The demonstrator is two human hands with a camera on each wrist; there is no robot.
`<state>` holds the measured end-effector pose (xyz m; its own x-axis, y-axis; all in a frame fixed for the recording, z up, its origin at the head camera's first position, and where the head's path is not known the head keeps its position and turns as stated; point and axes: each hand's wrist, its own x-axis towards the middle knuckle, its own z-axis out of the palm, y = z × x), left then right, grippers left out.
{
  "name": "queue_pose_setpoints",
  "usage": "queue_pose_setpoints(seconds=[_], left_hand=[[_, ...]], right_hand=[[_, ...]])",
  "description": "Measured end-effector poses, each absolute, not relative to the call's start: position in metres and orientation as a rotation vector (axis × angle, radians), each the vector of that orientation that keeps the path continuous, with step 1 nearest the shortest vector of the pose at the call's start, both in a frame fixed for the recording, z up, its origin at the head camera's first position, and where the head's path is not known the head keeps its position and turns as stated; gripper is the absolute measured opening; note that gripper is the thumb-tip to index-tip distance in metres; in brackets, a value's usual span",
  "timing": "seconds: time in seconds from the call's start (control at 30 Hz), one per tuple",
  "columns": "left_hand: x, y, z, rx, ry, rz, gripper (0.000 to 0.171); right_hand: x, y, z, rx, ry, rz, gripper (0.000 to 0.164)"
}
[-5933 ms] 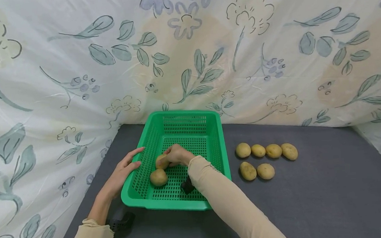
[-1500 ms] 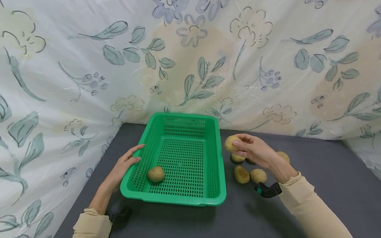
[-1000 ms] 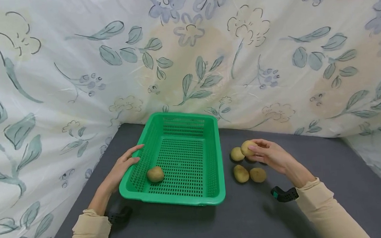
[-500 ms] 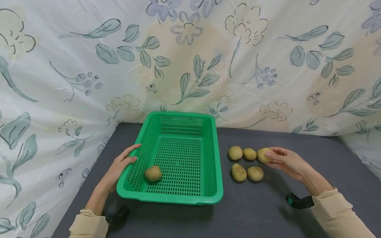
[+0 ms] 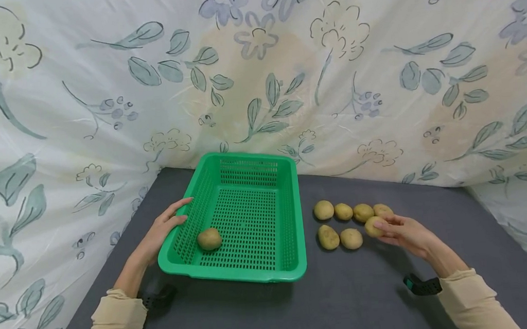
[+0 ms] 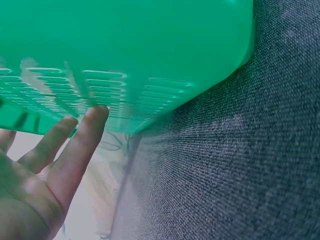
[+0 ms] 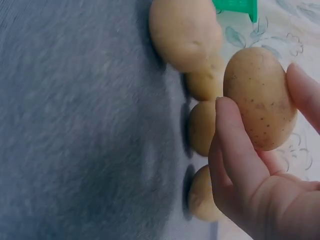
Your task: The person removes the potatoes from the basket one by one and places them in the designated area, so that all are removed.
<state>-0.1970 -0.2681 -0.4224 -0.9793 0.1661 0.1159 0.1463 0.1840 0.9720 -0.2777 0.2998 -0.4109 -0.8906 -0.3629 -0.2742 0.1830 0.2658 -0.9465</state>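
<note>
My right hand (image 5: 408,235) pinches a potato (image 7: 260,97) between thumb and fingers, at the right end of the front row on the dark table. Two potatoes, one oval (image 5: 328,237) and one rounder (image 5: 351,238), lie left of it. Behind them runs a back row of several potatoes (image 5: 343,211), its rightmost one (image 5: 383,210) just beyond my fingers. My left hand (image 5: 157,236) rests against the left side of the green basket (image 5: 235,273); in the left wrist view its fingertips (image 6: 96,114) touch the slotted wall. One potato (image 5: 209,239) sits inside the basket, near its left front.
The dark cloth-covered table (image 5: 339,303) reaches to a floral curtain (image 5: 257,82) at the back and on the left. Dark wrist straps show on both arms.
My right hand has lifted one of two potatoes out of the basket, carried it right over the rows and lowered it beside the front row. My left hand has stayed at the basket.
</note>
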Motion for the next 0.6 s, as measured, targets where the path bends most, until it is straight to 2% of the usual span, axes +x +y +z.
queue_pose_setpoints(seconds=[0.13,0.37,0.6], left_hand=[[-0.197,-0.268,-0.422,0.325,2.414,1.968,0.054],[-0.195,-0.268,-0.422,0.328,2.471,1.932,0.053],[-0.195,-0.267,-0.422,0.328,2.457,1.947,0.053]], right_hand=[[-0.277,0.303,-0.417,-0.129,2.137,-1.597,0.067],[-0.274,0.3,-0.424,-0.137,2.149,-1.51,0.072],[-0.272,0.3,-0.425,-0.12,2.181,-1.469,0.068]])
